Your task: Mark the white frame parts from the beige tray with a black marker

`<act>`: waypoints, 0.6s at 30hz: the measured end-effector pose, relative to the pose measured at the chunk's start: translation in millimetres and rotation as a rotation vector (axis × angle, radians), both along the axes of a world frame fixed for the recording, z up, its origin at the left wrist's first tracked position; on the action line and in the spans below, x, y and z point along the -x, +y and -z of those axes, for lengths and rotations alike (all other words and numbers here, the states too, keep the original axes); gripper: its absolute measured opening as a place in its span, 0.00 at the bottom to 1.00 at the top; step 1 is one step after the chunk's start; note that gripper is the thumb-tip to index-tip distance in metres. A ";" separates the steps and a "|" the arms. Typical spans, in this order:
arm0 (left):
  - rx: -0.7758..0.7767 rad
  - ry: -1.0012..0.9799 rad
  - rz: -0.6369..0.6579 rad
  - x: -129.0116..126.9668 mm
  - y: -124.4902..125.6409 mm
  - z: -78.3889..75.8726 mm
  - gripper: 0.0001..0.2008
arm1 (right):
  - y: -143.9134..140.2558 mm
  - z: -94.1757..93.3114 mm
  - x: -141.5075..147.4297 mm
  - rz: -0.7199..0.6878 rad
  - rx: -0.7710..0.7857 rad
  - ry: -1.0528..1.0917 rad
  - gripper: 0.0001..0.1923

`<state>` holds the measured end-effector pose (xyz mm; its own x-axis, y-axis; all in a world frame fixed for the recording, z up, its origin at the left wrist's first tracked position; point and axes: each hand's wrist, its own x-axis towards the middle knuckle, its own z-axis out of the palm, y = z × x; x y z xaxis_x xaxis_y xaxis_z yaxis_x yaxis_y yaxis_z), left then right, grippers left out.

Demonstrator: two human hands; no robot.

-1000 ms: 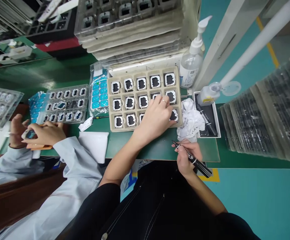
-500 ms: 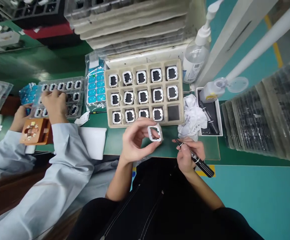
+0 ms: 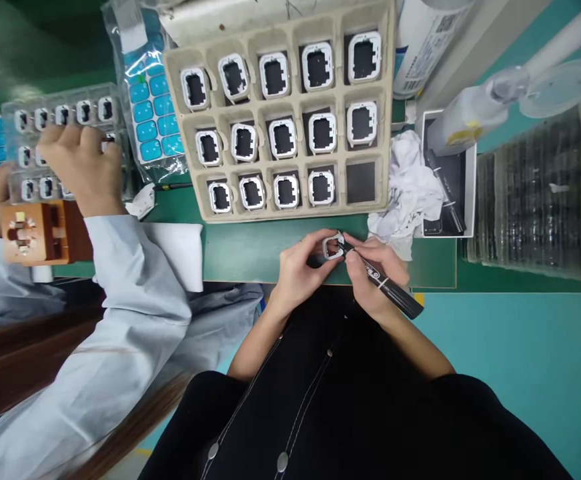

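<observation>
Between thumb and fingers, my left hand pinches a small white square frame with rounded corners and a hollow middle. My right hand grips a black marker pen whose tip points left and meets the frame's right side; whether it touches is too small to tell. Above both hands lies a beige moulded tray holding rows of similar frames. Its bottom right compartment shows only a dark base.
Crumpled white cloth lies right of the tray, beside a white box with another marker and a bottle. Stacked trays stand further right. On the left, a co-worker's hand reaches over a clear tray near an orange fixture.
My hands have come together, bringing the marker tip from apart to the frame. The view has tilted down and closer, so the tray appears larger and higher.
</observation>
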<state>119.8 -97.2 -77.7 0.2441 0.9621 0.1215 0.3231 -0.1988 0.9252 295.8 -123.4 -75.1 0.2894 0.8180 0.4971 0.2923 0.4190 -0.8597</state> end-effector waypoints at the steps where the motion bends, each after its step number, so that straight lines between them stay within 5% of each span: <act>1: -0.003 0.007 0.004 0.2 0.2 -0.5 0.20 | 0.8 -0.5 0.6 0.007 -0.009 -0.015 0.04; 18: -0.045 0.051 0.003 1.1 -1.4 -8.6 0.16 | 0.4 -12.5 0.4 -0.004 0.068 -0.072 0.04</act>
